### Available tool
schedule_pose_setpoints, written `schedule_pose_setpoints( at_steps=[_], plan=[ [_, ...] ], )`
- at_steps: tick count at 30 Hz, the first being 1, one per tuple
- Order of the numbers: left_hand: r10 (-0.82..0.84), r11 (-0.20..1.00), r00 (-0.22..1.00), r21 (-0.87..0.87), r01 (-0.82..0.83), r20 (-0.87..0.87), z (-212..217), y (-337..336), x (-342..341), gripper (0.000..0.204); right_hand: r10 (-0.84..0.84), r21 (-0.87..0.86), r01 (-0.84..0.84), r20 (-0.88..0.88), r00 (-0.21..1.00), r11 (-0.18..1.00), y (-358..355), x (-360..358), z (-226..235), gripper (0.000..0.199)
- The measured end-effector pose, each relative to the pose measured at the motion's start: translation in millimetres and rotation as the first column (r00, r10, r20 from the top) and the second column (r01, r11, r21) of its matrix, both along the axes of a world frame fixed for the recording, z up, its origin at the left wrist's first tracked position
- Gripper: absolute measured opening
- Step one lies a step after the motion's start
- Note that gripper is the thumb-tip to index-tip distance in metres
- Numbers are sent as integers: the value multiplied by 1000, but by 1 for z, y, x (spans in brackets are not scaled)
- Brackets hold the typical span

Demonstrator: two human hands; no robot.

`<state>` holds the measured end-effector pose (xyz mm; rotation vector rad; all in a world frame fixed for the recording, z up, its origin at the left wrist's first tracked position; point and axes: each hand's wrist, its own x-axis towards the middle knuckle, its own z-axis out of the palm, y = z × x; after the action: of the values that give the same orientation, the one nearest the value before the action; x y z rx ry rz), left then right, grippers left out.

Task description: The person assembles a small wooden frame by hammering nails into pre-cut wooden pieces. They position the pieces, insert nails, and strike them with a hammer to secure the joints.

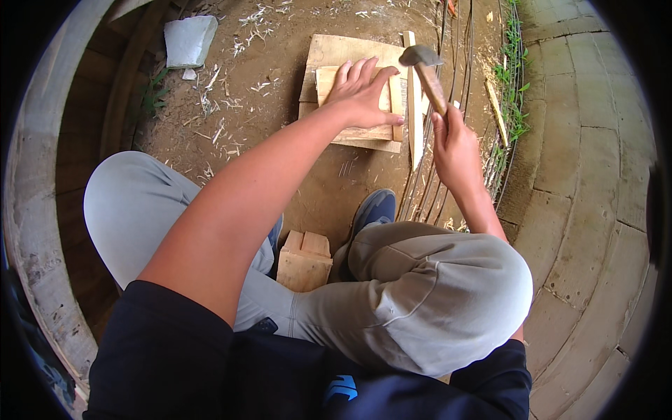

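Observation:
My left hand (362, 98) lies with fingers spread on a small stack of pale wooden boards (324, 50) on the dirt ground. Its thumb and index finger reach over a narrow wooden strip (396, 101) along the stack's right side. In my right hand (458, 150) is a hammer (430, 84), gripped by its wooden handle. The dark metal head is raised, just right of the boards and apart from them. A longer wooden batten (416, 129) lies between the stack and my right hand. Several thin nail-like slivers (346, 168) lie on the dirt below the boards.
Between my feet stands a wooden block (302, 266). Long dark rods (427, 185) run along the right beside green weeds (514, 105) and a brick surface (574, 175). A whitish stone slab (190, 40) lies at far left, and wood shavings (213, 98) litter the dirt.

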<state>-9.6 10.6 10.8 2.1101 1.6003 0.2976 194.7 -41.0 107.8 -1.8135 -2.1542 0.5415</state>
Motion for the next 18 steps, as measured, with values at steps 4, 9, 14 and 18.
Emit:
schedule_pose_setpoints(
  at_steps=[4, 9, 14, 18],
  plan=[
    [-4, 1000, 1000, 5, 4, 3, -2, -2, -3, 112, 6, 30, -5, -25, 1000, 1000, 0, 0, 2, 23],
    [-4, 1000, 1000, -1, 4, -4, 0, 0, -2, 112, 38, 57, -39, 12, 999, 998, 0, 1, -1, 25],
    [-4, 1000, 1000, -5, 4, -10, -1, -2, -2, 116, 12, 89, -9, -29, 1000, 996, -5, 0, -1, 28],
    [16, 999, 1000, 31, -16, 25, -5, -1, -2, 125, 58, 85, -61, 30, 998, 995, -4, 4, -8, 28]
  ],
)
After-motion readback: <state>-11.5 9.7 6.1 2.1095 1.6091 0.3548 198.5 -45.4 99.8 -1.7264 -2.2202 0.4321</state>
